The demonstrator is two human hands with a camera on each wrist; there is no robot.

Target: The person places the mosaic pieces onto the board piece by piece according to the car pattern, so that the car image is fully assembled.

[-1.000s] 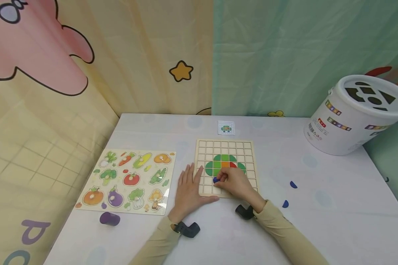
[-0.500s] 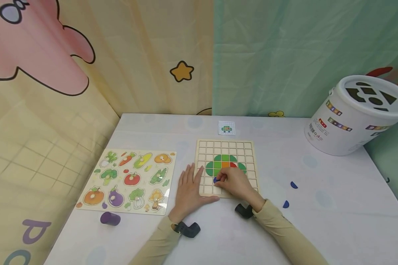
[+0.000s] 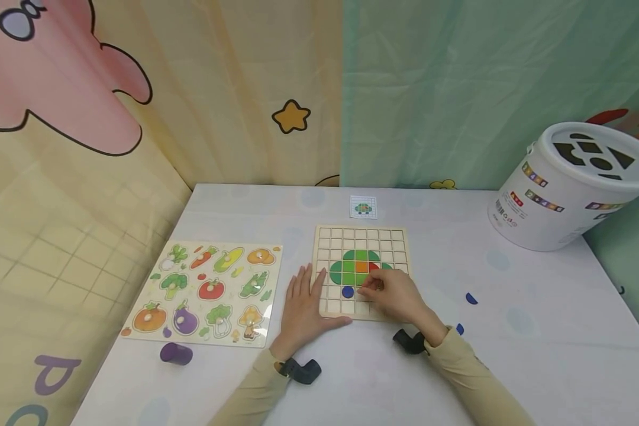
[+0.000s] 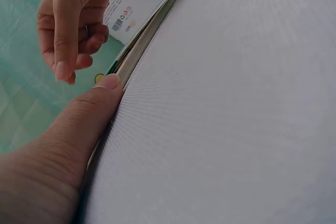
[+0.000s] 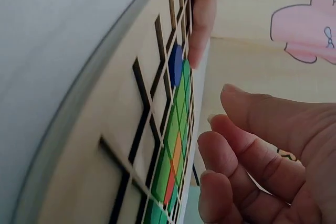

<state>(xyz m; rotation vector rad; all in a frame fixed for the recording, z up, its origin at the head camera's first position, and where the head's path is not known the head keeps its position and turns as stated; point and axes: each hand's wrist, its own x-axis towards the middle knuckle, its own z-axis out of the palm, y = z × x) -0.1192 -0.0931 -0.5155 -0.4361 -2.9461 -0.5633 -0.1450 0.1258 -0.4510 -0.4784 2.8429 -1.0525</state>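
Observation:
A wooden grid board (image 3: 397, 307) lies on the table, with green, orange and red tiles forming a domed shape in its cells. Just below that shape sits a blue round piece (image 3: 348, 291), also visible as a blue tile (image 5: 176, 65) in the right wrist view. My left hand (image 3: 303, 307) rests along the board's left edge, fingers spread and straight, its thumb (image 4: 79, 124) at the front edge. Over the board's right part hovers my right hand (image 3: 396, 296), with loosely bent fingers and nothing between thumb and index finger. This hand covers some cells and part of the green tiles.
Two blue half-circle pieces (image 3: 471, 299) lie right of the board. A small pattern card (image 3: 363, 207) is behind it. To the left are a vegetable puzzle board (image 3: 229, 337) and a purple cylinder (image 3: 176, 353). A white bucket (image 3: 543, 207) stands at the back right.
My right hand has let go of the blue piece and moved a little to the right, uncovering it on the board. The left hand has stayed in place.

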